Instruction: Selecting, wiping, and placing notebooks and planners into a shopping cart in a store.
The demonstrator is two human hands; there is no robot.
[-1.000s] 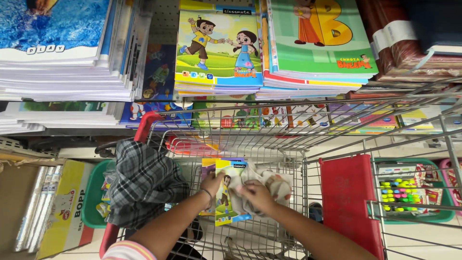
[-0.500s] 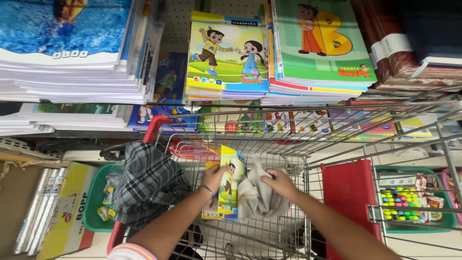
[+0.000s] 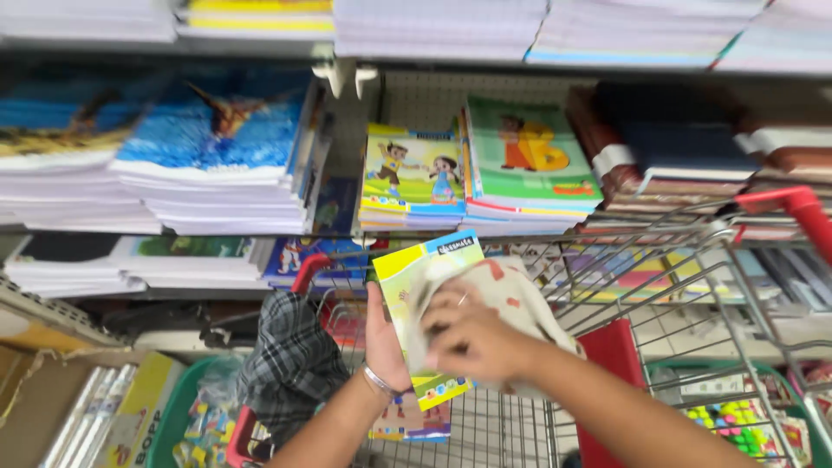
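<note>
My left hand point(image 3: 381, 342) holds a thin yellow and green children's book point(image 3: 414, 269) upright by its left edge, above a wire shopping cart point(image 3: 676, 260). My right hand point(image 3: 468, 334) presses a pale cloth with red marks point(image 3: 511, 299) against the book's cover. The cloth hides most of the cover. A silver bracelet sits on my left wrist. Another colourful book point(image 3: 412, 420) lies in the cart below my hands.
Shelves ahead carry stacks of notebooks: blue-covered ones point(image 3: 208, 165) at left, cartoon-covered ones point(image 3: 412, 178) and green ones point(image 3: 529, 156) in the middle, dark bound books point(image 3: 685, 143) at right. A grey checked cloth point(image 3: 290, 364) hangs on the cart's left side. Green baskets point(image 3: 182, 407) stand on the floor.
Both hands rose out of the cart with the book and the cloth, and my head tilted up toward the shelves. The cloth now lies over the book's cover.
</note>
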